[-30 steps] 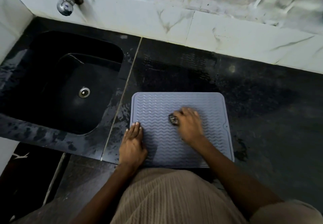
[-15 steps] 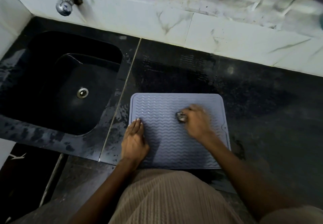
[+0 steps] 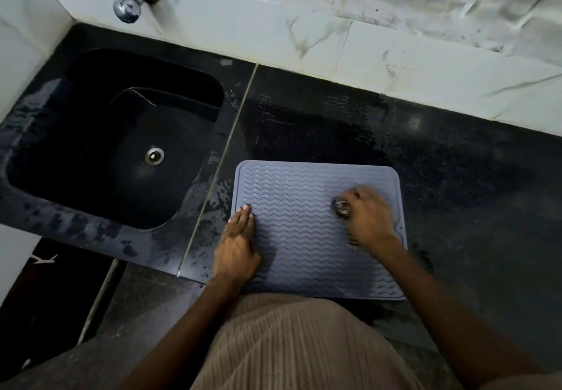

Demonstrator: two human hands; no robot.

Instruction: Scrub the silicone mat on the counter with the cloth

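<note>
While the left hand (image 3: 235,248) lies flat on the mat (image 3: 304,237), lower centre, the blurry right hand (image 3: 369,219) grips a barely visible cloth (image 3: 341,207).

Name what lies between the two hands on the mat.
Only bare ridged mat lies between the left hand and the right hand, which grips the cloth; the head view shows it.

Right hand (image 3: 369,219), cloth (image 3: 341,206) farther right.

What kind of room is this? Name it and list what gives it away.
Most likely a home kitchen or wash area: a black sink set in a dark stone counter, a chrome tap on marble-look wall tiles, and a grey silicone mat being scrubbed.
</note>
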